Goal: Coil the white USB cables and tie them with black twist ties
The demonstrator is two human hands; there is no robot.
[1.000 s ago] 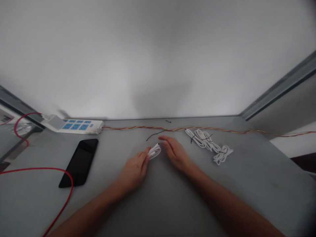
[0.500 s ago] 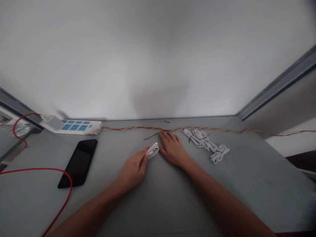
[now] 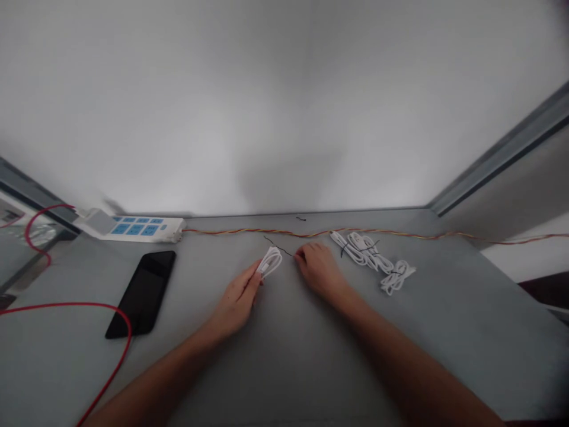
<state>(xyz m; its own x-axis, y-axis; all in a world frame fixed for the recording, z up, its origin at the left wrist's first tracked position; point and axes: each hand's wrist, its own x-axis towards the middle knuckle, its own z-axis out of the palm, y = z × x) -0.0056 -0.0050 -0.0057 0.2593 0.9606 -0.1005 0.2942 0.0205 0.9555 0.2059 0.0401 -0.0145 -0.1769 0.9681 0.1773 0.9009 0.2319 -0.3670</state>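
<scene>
My left hand (image 3: 235, 301) grips a small coiled white cable (image 3: 270, 262), which sticks out past the fingertips. My right hand (image 3: 317, 270) sits just to the right of the coil, its fingertips pinched on one end of a thin black wire (image 3: 279, 246). That wire runs up and left, passing above the coil. A larger bundle of white cable (image 3: 371, 258), tied with a dark wire, lies to the right of my right hand and does not touch it.
A twisted red-yellow wire (image 3: 338, 230) runs along the far table edge. At the left are a white power strip with blue panels (image 3: 133, 229), a black phone (image 3: 141, 293) and a red cable (image 3: 71, 305). A tiny black wire scrap (image 3: 301, 219) lies near the back edge.
My right hand has drawn in its fingers and now pinches the black wire's end, which has shifted. My left hand has moved slightly left, lifting the white coil more upright.
</scene>
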